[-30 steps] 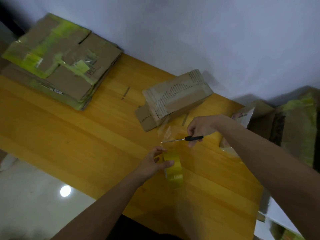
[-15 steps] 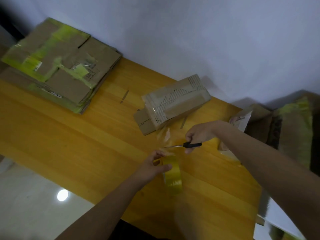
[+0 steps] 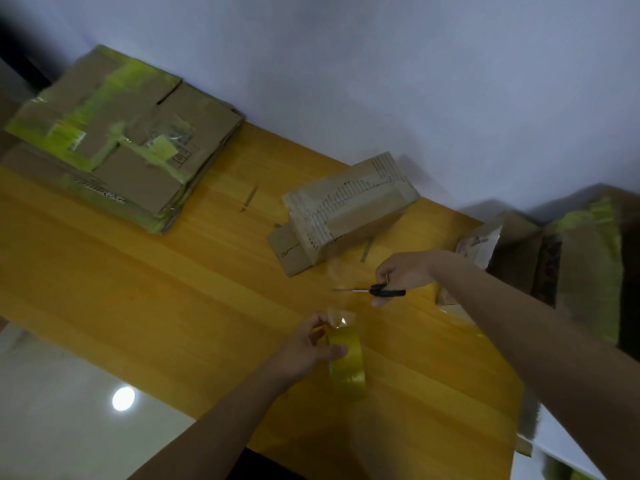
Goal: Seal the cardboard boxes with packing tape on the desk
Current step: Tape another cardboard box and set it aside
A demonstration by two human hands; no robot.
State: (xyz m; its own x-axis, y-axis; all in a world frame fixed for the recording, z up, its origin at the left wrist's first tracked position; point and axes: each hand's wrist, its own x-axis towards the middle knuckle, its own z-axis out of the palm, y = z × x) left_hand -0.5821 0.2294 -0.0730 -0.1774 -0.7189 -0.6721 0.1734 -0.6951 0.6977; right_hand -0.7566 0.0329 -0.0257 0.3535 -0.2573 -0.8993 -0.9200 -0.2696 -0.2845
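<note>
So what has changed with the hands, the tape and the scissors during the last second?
Little changed. The right hand still holds the black-handled scissors, blades pointing left, and the left hand still grips the yellow packing tape roll. The small taped cardboard box stayed on the wooden desk.

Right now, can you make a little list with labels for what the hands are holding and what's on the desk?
left hand: grips the yellow tape roll, a loose clear end sticking up
right hand: holds black-handled scissors, blades pointing left
small box: on the desk beyond the hands, partly taped
flat cardboard stack: far left of the desk, with green tape
more boxes: at the right edge
</note>
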